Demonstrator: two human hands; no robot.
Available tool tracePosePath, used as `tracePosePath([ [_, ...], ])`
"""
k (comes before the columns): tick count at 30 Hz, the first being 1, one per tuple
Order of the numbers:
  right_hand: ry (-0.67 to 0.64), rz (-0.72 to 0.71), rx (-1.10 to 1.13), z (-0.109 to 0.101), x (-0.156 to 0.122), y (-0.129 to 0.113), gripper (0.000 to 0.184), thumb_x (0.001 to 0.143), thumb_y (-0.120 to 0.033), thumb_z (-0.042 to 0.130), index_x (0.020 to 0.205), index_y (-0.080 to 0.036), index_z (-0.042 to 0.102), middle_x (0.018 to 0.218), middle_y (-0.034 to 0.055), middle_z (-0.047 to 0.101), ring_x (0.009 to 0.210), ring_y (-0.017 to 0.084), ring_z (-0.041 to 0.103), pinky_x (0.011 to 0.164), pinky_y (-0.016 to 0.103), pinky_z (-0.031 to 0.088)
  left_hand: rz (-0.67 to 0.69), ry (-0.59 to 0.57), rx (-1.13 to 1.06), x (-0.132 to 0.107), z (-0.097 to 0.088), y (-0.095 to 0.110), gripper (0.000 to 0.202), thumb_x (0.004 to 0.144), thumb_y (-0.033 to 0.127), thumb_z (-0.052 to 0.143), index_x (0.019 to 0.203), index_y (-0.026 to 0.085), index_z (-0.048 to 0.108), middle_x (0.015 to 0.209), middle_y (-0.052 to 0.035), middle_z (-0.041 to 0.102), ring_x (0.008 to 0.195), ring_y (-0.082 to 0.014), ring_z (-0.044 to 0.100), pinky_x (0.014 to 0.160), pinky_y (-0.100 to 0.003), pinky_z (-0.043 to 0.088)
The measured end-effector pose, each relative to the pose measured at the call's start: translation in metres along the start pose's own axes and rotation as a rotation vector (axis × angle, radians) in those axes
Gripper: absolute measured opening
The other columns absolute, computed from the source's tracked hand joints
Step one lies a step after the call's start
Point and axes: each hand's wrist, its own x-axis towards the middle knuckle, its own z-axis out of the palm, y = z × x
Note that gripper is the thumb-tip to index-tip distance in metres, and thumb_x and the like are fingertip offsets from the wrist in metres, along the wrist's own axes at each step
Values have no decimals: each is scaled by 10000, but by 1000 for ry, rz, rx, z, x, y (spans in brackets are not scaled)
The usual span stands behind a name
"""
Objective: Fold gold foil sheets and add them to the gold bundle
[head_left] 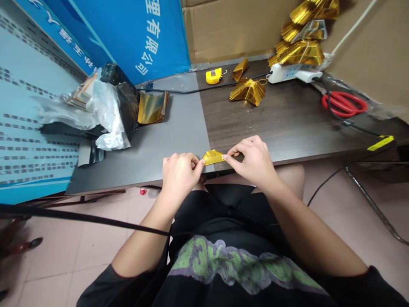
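Fingers (197,161) of left hand (180,177), right hand (252,163) pinching one gold foil fold (213,157); one red scissors (344,104) well apart.

My left hand (180,177) and right hand (251,162) hide both ends of the gold foil fold (213,157); well beyond it, the top edge cuts off a heap of gold foil pieces (306,17).

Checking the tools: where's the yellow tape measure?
Head view: the yellow tape measure lies far back on the dark wood tabletop, just left of a folded gold foil piece, behind a black cable.
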Motion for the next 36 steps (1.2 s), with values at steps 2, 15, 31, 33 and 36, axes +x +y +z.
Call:
tracePosePath([
  [2, 10, 4, -8, 0, 0, 0, 100, 826, -279, 756, 739, -232, 745, 750, 56, 696, 900, 287, 535, 814, 448, 408, 38, 8, 18, 0, -1, 0, 300, 866, 444, 675, 651, 234, 676, 673, -7, 711, 695, -182, 571, 798, -344, 412],
  [15, -1, 92, 6, 2, -1, -3, 89, 809, -261, 733, 732, -217, 739, 746, 46, 674, 932, 272, 512, 871, 429, 376, -40, -164, 59, 4, -12, 5, 313, 906, 489, 541, 752, 227, 616, 777, -10, 669, 867, -185, 586, 947, -394, 414],
  [31, 77, 121, -126, -3, -2, 12, 138, 864, -292, 657, 762, -201, 639, 793, 68, 650, 923, 285, 506, 814, 411, 403, -120, -77, 7, -2, -3, 3, 279, 894, 520, 540, 852, 249, 590, 1069, -19, 525, 1124, -235, 457, 1107, -528, 393],
  [33, 136, 102, -120, -6, -2, 11, 116, 898, -264, 608, 821, -193, 659, 843, 77, 668, 914, 278, 545, 825, 420, 438, -116, -79, 3, -1, -2, 2, 278, 895, 515, 540, 842, 246, 584, 1058, -16, 526, 1117, -229, 459, 1105, -526, 395],
  [36, 222, -81, -56, -4, -7, -6, 233, 989, -223, 481, 1047, -137, 689, 1046, 122, 715, 1021, 259, 625, 916, 423, 493, -116, -70, -3, -1, -1, 1, 279, 891, 515, 549, 832, 245, 585, 1049, -12, 528, 1121, -229, 462, 1106, -528, 394],
])
